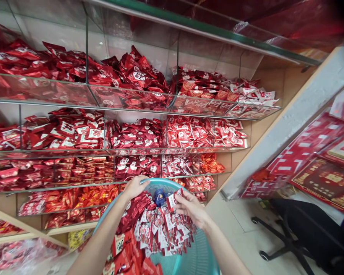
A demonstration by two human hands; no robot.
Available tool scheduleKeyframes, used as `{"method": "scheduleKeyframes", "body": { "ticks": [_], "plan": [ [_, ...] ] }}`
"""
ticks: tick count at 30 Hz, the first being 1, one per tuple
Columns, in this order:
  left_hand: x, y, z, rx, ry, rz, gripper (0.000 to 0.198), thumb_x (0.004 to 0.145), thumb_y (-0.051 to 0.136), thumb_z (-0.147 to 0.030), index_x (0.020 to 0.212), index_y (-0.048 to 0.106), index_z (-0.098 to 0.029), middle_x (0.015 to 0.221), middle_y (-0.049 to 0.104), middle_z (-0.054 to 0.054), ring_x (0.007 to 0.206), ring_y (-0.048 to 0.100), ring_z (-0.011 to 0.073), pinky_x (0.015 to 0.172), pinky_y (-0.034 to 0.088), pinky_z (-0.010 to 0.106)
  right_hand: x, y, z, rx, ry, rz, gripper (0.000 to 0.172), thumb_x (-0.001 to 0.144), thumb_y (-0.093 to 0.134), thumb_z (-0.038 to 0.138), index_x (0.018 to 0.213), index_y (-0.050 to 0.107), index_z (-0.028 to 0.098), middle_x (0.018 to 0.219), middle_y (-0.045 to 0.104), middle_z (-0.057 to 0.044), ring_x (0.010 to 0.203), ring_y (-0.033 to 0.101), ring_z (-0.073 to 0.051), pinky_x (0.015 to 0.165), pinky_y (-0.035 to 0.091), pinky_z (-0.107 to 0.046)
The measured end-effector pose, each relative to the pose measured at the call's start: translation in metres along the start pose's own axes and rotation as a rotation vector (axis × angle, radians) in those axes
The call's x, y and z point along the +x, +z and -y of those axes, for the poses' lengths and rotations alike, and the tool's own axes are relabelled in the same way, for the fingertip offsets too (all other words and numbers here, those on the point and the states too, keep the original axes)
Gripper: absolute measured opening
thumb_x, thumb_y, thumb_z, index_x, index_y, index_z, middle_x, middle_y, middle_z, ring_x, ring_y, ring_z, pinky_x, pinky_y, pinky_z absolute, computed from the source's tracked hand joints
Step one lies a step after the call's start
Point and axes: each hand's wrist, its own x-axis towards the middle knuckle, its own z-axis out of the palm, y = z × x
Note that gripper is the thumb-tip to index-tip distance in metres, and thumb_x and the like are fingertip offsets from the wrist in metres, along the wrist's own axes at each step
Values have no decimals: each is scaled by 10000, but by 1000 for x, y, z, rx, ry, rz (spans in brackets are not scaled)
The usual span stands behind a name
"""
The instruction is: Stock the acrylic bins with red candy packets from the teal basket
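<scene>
Red-and-white packet (171,200) first: it's pinched in the fingers of the right hand (190,208), which are pretty much closed around it, just over a heap of similar small packets (163,233) in a teal plastic basket (208,254). The left hand (134,188) is at the basket's far left rim. No packet that I can see in it, and I can't tell if it's gripping the rim or just resting there.

Also in the basket: dark red packets (136,212) to the left, bigger bright red packets (123,252) near, and something blue and shiny (159,197) at the far end.

As for progress, I'd call the basket decently loaded, with kinds mostly grouped together and some bare teal along the right. The packet in hand isn't set down yet. Can't tell whether stuff is going in or coming out, so what's left is anyone's guess.

Beyond that, glass-fronted shelves (177,112) run across the far side, most sections well stocked with red packets. Over right there's a black office chair (312,225) on a pale tiled floor (237,225), and flat red boxes (326,183) behind it.
</scene>
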Motion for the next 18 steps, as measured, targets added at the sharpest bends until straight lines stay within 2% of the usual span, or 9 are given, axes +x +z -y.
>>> {"method": "scheduleKeyframes", "body": {
  "ticks": [7, 11, 13, 15, 18],
  "plan": [
    [1, 1, 1, -9, -5, -1, 363, 752, 438, -472, 965, 639, -259, 1058, 639, -5, 949, 576, 182, 843, 409, 246, 4, 2, -4, -206, -44, -127, 338, 604, 700, 415, 771, 548, 164, 696, 647, -13, 556, 625, -127, 429, 447, -175],
    [1, 1, 3, -5, 9, -5, 364, 757, 433, -471, 967, 640, -257, 1066, 636, -5, 954, 576, 185, 841, 410, 249, 8, 1, -9, -407, -162, -176, 295, 656, 635, 443, 701, 502, 184, 542, 571, 40, 446, 530, -105, 385, 360, -190],
    [0, 1, 2, -14, 7, -2, 369, 758, 432, -473, 970, 639, -253, 1069, 636, -1, 964, 574, 186, 839, 412, 249, 10, 1, -12, -553, -284, -220, 270, 672, 611, 438, 683, 511, 188, 553, 565, 38, 492, 527, -119, 445, 381, -216],
    [0, 0, 1, -20, -2, 1, 373, 756, 435, -475, 971, 641, -250, 1076, 635, 3, 976, 570, 187, 842, 411, 250, 12, 1, -15, -684, -375, -280, 253, 663, 610, 424, 741, 556, 190, 646, 604, 17, 609, 560, -153, 551, 416, -245],
    [0, 0, 0, -10, -2, -3, 372, 757, 435, -474, 972, 640, -251, 1078, 635, 0, 977, 571, 185, 848, 407, 253, 12, 4, -20, -839, -382, -354, 332, 653, 603, 412, 909, 584, 201, 717, 626, -1, 697, 570, -189, 622, 416, -268]
  ]
}}
